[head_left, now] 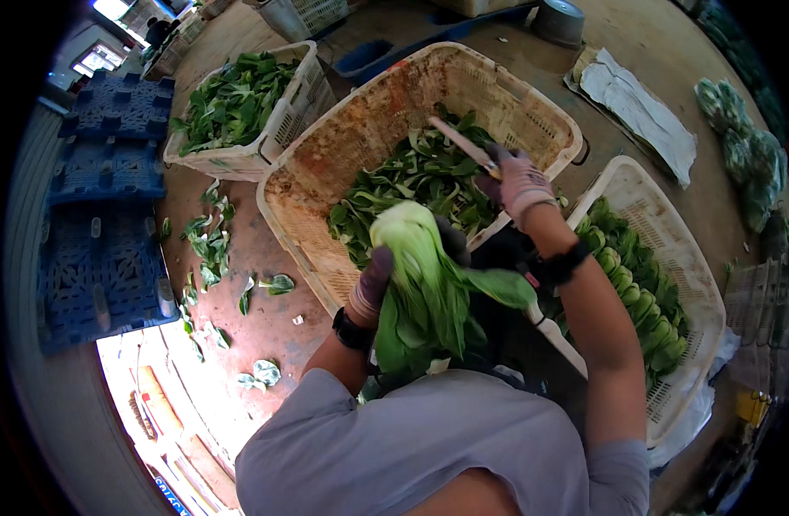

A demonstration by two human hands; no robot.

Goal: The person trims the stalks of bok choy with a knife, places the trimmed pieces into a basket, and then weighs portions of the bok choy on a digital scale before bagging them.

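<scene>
My left hand, in a dark-stained glove, is closed round a large head of bok choy. Its pale base points up and away from me, and the green leaves hang toward my lap. In my gloved right hand is a knife, its long flat blade pointing to the far left. The blade is over a big, dirt-stained crate, apart from the bok choy I hold. Loose green leaves cover the bottom of that crate.
A white crate at right holds rows of bok choy heads. Another crate of leaves stands far left, near blue plastic pallets. Fallen leaves litter the floor. A metal pot and bagged greens lie beyond.
</scene>
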